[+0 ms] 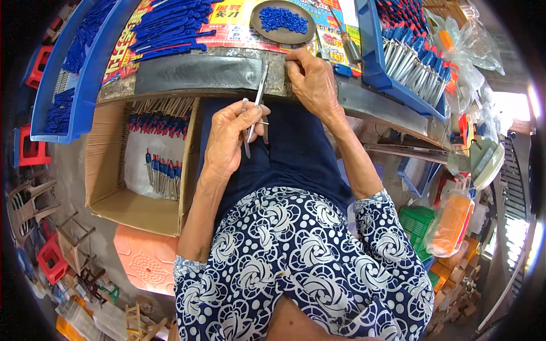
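My left hand [230,133] is closed around slim silver metal pieces [260,85]; one long, pointed piece rises past the fingertips toward the table edge. I cannot make out whether they are tools or parts. My right hand [314,79] rests at the table's front edge, fingers bent and thumb against the index finger; anything pinched there is hidden. Just beyond it stands a round dish [267,35] of small blue plastic pieces [283,20]. A flat blue piece [342,70] and a screwdriver [351,48] lie to its right. Long blue plastic strips [170,25] are piled at the far left.
A blue tray [85,96] with blue parts stands left. Another blue tray [372,62] on the right holds silver tools with blue and red handles [415,62]. An open cardboard box [105,148] below the table contains similar ones. Red stools [51,258] stand on the floor.
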